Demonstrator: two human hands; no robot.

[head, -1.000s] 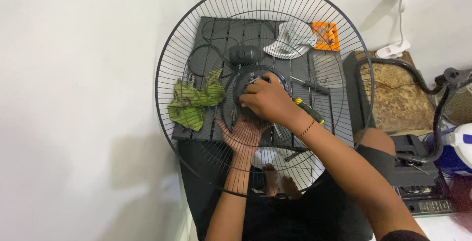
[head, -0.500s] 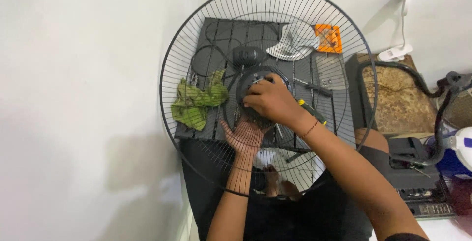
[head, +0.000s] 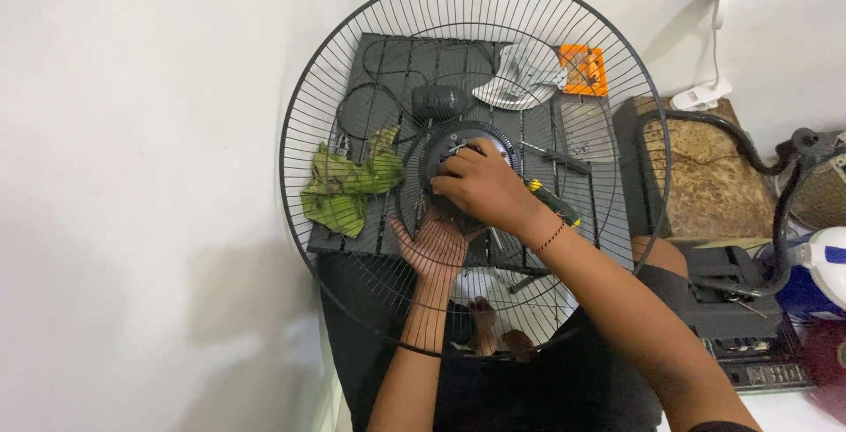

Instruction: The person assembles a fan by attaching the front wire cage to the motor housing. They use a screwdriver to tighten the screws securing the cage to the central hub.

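Observation:
A large round black wire fan guard is held flat over a dark work mat. My left hand lies under the grille, palm up, fingers spread against its underside below the hub. My right hand rests on top of the black centre hub, fingers curled on a small part there; what it grips is hidden. A green-and-yellow-handled screwdriver lies just right of my right wrist, under the grille.
On the mat lie a crumpled green cloth, a black motor cap, a grey fan blade and an orange parts box. A brown-topped stand and a black curved tube stand at right. A white wall is at left.
My right hand has shifted slightly on the hub, its fingers turning there. My left hand stays under the grille. The camera has moved a little.

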